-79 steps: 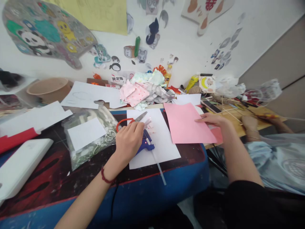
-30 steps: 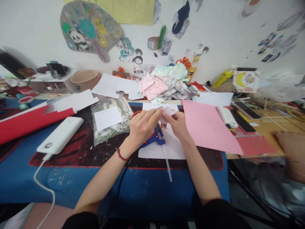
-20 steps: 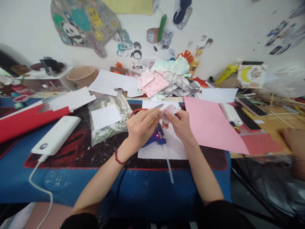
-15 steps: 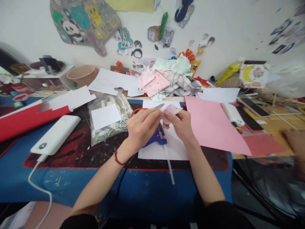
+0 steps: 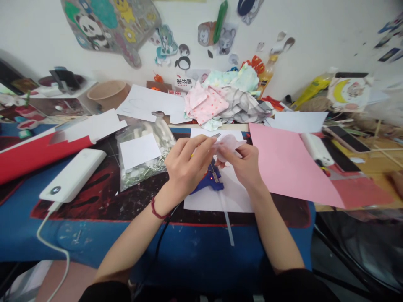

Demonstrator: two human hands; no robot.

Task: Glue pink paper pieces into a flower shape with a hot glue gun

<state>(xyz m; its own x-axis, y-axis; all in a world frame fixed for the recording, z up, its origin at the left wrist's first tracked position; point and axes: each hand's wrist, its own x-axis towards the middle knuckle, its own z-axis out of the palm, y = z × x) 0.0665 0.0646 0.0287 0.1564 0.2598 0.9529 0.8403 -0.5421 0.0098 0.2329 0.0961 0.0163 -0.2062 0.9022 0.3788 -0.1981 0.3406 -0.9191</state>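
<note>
A thin, translucent pale pink piece [image 5: 229, 144], shaped like a curled petal, is held between my two hands above the desk. My right hand [image 5: 244, 162] pinches its right side between thumb and fingers. With bent fingers pressed together, my left hand [image 5: 187, 163] grips its left edge; those fingertips are partly hidden. Below the hands lies a blue hot glue gun [image 5: 211, 181] with a small red light, and a clear glue stick [image 5: 229, 228] extends from it over the desk's front edge. White paper [image 5: 234, 203] lies under the gun. A metal scissor tip [image 5: 216, 135] shows behind my left fingers.
Pink card [image 5: 283, 163] lies to the right, beside phones [image 5: 346, 138]. A clear bag of stems [image 5: 141, 176] and a white power bank [image 5: 74, 174] sit left. Crumpled fabric [image 5: 208, 102] is piled at the back. Another person's hand [image 5: 396, 180] shows at the right edge.
The pale pink piece now looks rounder and more cupped between my fingers. My hands stay nearly in place, while the view has shifted slightly.
</note>
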